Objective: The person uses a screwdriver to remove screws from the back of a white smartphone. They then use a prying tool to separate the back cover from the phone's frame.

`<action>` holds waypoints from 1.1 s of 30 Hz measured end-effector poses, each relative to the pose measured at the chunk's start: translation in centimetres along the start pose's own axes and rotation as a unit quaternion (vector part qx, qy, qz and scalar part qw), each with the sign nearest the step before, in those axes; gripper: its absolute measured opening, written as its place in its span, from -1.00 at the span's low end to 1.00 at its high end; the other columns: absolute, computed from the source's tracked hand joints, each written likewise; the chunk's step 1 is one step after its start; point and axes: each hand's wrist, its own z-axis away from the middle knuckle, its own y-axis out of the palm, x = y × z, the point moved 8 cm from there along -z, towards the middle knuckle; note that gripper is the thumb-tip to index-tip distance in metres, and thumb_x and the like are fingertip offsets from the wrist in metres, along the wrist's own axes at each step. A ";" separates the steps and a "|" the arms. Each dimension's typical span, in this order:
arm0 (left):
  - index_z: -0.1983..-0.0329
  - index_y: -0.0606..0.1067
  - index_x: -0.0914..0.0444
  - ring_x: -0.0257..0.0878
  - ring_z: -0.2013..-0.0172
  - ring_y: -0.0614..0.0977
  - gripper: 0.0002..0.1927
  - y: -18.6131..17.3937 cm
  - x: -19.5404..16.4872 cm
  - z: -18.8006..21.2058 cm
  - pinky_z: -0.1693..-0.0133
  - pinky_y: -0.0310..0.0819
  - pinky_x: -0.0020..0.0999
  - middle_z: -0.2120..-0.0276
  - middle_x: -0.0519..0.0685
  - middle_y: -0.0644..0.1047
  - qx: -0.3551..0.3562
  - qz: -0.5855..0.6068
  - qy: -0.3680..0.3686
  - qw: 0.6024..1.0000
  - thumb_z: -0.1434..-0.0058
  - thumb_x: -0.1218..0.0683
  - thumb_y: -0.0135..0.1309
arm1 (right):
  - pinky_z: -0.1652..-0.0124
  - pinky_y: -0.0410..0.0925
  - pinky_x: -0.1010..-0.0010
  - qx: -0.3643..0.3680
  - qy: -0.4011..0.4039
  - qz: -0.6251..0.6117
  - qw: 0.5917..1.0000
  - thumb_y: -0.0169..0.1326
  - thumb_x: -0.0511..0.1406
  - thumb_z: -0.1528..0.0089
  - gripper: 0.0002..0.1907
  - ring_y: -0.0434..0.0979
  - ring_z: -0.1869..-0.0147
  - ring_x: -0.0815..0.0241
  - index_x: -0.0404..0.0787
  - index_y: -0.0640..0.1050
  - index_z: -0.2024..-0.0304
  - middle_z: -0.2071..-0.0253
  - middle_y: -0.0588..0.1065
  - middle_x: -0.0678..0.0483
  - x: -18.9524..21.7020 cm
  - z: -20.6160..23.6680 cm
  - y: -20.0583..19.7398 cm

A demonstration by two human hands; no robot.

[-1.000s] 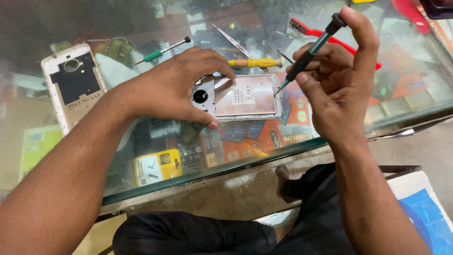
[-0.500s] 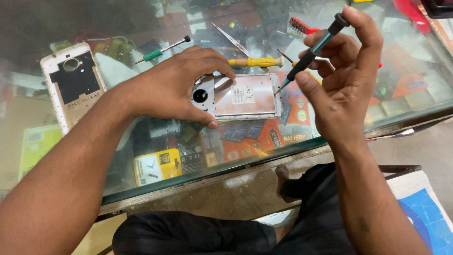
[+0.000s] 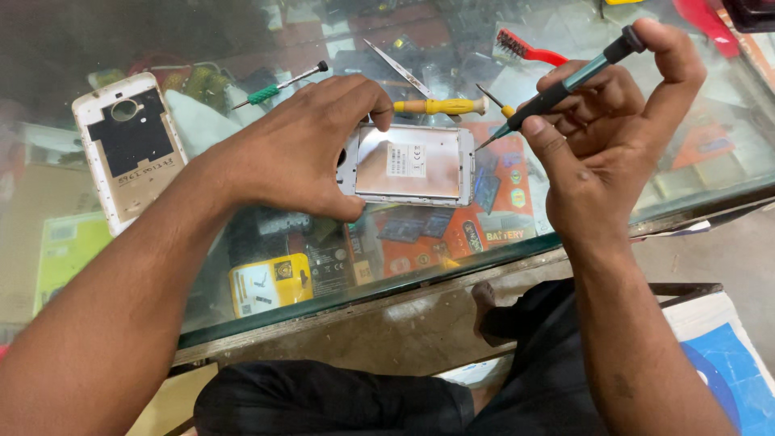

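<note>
At the centre of the frame lies an opened phone (image 3: 413, 164), a flat rectangle with a white plastic rim and a dull, brushed-metal inner plate bearing a small white label. It rests on the worktop (image 3: 565, 234), a smooth pane of glass with a greenish edge, through which coloured cardboard packs show underneath. The left hand (image 3: 311, 145) arches over the phone's left end, fingers spread: the forefinger tip presses on the top edge, the thumb on the lower left corner, pinching the body between them.

In the upper right of the frame the right hand (image 3: 601, 137) is lifted above the glass. Its thumb and curled fingers pinch a slim precision screwdriver (image 3: 565, 85) with a ribbed dark green shaft, and the forefinger tip sits on its black cap. The thin steel tip slants down to the left and ends just beside the phone's upper right corner; whether it touches I cannot tell.

Just above the phone lies a yellow-handled screwdriver (image 3: 442, 106), and beside it steel tweezers (image 3: 397, 69). A smaller green-handled screwdriver (image 3: 278, 87) lies to the upper left. A red brush (image 3: 525, 50) with stiff bristles sits near the top right. At the left edge lies a detached back cover (image 3: 129, 157), pale gold with a dark inner face and a round camera hole.
</note>
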 end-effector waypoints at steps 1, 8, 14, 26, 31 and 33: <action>-0.05 0.37 0.26 0.04 0.01 0.51 -0.18 -0.1 -0.2 0.0 0.03 0.44 -0.04 0.09 0.07 0.44 -0.006 0.015 0.008 1.000 0.37 0.01 0.37 | -0.05 0.43 0.53 0.001 -0.002 0.003 1.000 0.11 -0.73 -0.53 -0.15 0.50 -0.05 0.22 0.08 -0.05 -0.47 -0.05 0.41 -0.10 0.1 0.0 0.0; -0.01 0.49 0.19 0.07 -0.08 0.49 -0.29 -1.8 -2.8 0.7 -0.07 0.41 -0.01 -0.14 0.09 0.43 -0.102 -0.057 0.120 0.986 0.32 0.02 0.37 | -0.01 0.40 0.55 -0.002 -0.004 0.002 1.000 0.13 -0.72 -0.51 -0.14 0.48 -0.03 0.23 0.11 -0.02 -0.46 -0.04 0.41 -0.09 -0.1 0.0 -0.1; -0.02 0.61 0.03 -0.12 -0.03 0.50 -0.43 -3.3 -6.1 1.7 0.05 0.36 -0.17 -0.18 -0.02 0.49 -0.204 -0.355 0.197 0.891 0.17 0.01 0.33 | 0.08 0.41 0.56 -0.032 -0.024 -0.007 0.999 0.11 -0.69 -0.48 -0.11 0.49 0.03 0.25 0.22 -0.01 -0.48 -0.02 0.43 -0.07 -0.5 0.4 -1.0; 0.10 0.68 0.00 -0.33 -0.01 0.40 -0.83 -2.8 -8.2 3.2 -0.06 0.19 -0.34 -0.24 -0.27 0.53 -0.322 -0.555 0.282 0.713 -0.54 -0.07 0.13 | 0.14 0.42 0.55 -0.045 -0.015 -0.001 0.999 0.19 -0.65 -0.55 -0.14 0.52 -0.01 0.23 0.20 0.00 -0.50 -0.03 0.43 -0.04 -1.0 0.6 -1.5; 0.17 0.68 -0.11 -0.41 0.05 0.40 -0.82 -2.2 -7.8 3.0 -0.10 0.14 -0.33 -0.20 -0.39 0.55 -0.331 -0.590 0.274 0.683 -0.50 -0.14 0.12 | 0.04 0.46 0.50 -0.046 -0.024 0.014 0.999 0.16 -0.67 -0.53 -0.15 0.50 -0.03 0.20 0.18 0.01 -0.47 -0.04 0.41 -0.06 -0.5 0.6 -1.2; 0.24 0.65 -0.23 -0.45 0.08 0.41 -0.88 -2.3 -7.4 2.9 -0.08 0.12 -0.36 -0.17 -0.45 0.55 -0.335 -0.611 0.252 0.672 -0.45 -0.17 0.18 | 0.02 0.47 0.49 -0.048 -0.021 0.015 0.999 0.15 -0.67 -0.52 -0.15 0.50 -0.03 0.20 0.18 0.01 -0.46 -0.04 0.41 -0.06 -0.3 0.8 -1.2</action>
